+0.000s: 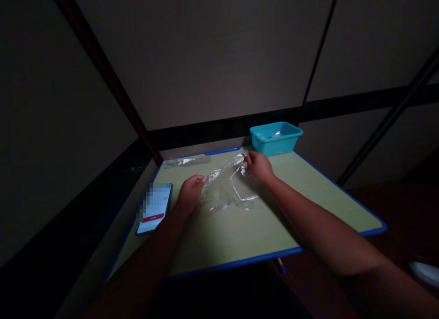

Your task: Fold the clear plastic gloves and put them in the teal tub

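A clear plastic bag (pixel 228 186) is stretched between my two hands, above the middle of the table. My left hand (pixel 190 193) pinches its left upper corner. At the right upper corner, my right hand (pixel 259 167) is closed on the same bag, close in front of the turquoise basket. The lower part of the bag hangs down to the tabletop, creased and shiny; whether it touches the surface I cannot tell. Another clear plastic bag (pixel 185 161) lies flat near the table's back left edge.
The turquoise basket (pixel 274 147) stands at the back right corner, with something clear inside. A lit phone (pixel 156 209) lies at the left edge. The pale table (pixel 236 241) has a blue rim, and a panelled wall (pixel 219 72) rises behind it.
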Available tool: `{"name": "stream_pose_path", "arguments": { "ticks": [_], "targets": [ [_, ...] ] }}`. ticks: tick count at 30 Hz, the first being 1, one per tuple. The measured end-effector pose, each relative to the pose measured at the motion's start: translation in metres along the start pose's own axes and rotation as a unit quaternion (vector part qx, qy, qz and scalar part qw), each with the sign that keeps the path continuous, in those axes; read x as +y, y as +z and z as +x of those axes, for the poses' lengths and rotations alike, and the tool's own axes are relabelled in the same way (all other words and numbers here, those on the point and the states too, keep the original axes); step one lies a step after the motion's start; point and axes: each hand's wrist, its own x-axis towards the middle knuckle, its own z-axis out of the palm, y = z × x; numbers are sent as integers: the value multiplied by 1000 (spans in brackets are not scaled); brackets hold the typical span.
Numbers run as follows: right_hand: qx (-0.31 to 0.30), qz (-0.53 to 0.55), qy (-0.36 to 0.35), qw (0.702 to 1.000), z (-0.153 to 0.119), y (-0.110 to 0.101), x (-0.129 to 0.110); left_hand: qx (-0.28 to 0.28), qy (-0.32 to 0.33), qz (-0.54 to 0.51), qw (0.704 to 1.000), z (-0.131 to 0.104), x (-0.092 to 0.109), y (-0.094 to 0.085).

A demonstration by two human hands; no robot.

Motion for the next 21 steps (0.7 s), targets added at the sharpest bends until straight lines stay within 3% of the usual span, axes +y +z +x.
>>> {"name": "stream_pose_path", "arguments": {
  "ticks": [7, 15, 21],
  "targets": [
    [8, 21, 12, 1000, 3, 2, 5, 33, 27, -24, 999, 5, -2, -5],
    [7, 102, 12, 995, 9, 11, 13, 74, 2, -159, 984, 6, 1, -2],
    [-37, 163, 20, 986, 9, 11, 9, 32, -22, -288, 957, 9, 6, -6]
  ]
}}
